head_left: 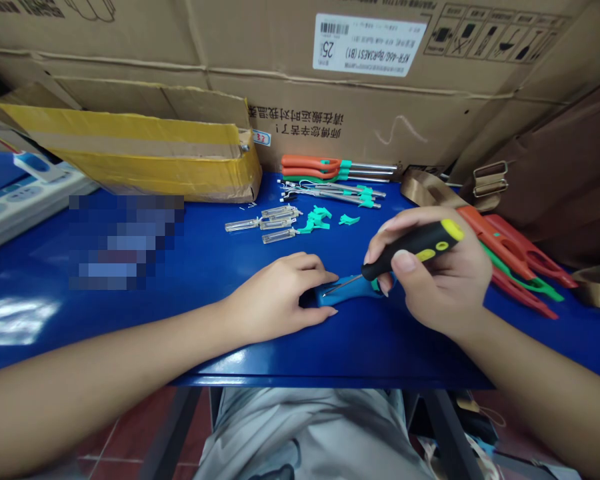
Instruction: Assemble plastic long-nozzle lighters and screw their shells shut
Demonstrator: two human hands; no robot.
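Note:
My right hand (443, 273) is wrapped round a black and yellow screwdriver (405, 250). Its thin shaft slants down to the left, and the tip is at the left end of a blue lighter casing (347, 291) lying on the table. With fingers and thumb on either side, my left hand (293, 290) grips that left end. A bit of green shows in the casing near my right fingers. Just beyond my hands lie several clear lighter fuel tanks (279, 235) and a small heap of green triggers (316, 219).
Orange-handled lighters (310, 165) and metal lighter rods (333, 191) lie at the back. Red, orange and green casings (523, 260) are at the right beside a brown strap (427, 189). A yellow-taped cardboard box (155, 160) and a power strip (35, 193) stand at the left.

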